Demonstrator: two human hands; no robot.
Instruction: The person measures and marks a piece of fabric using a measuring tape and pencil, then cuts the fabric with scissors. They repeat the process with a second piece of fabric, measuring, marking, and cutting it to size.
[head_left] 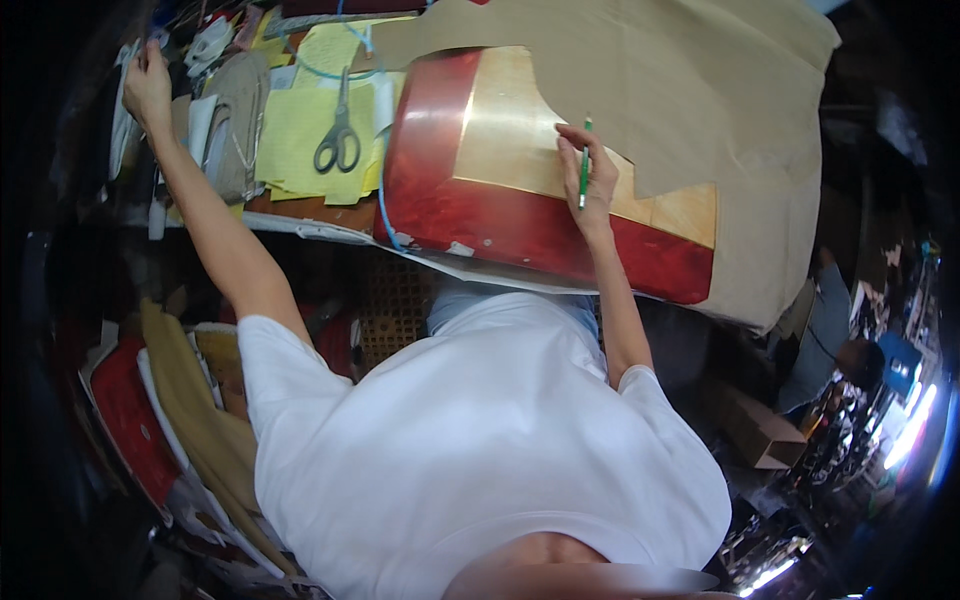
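My right hand rests on a glossy red and gold board on the table and holds a green pencil upright against it. A large sheet of brown pattern paper lies over the board's far side. My left hand is stretched far out to the left, touching a stack of white and grey things at the table's far left edge; what the fingers hold is hidden.
Scissors lie on yellow paper sheets left of the board, with a blue cord running past. Beige fabric lies nearby. Stacked boards and fabric stand below left. Another person is at lower right.
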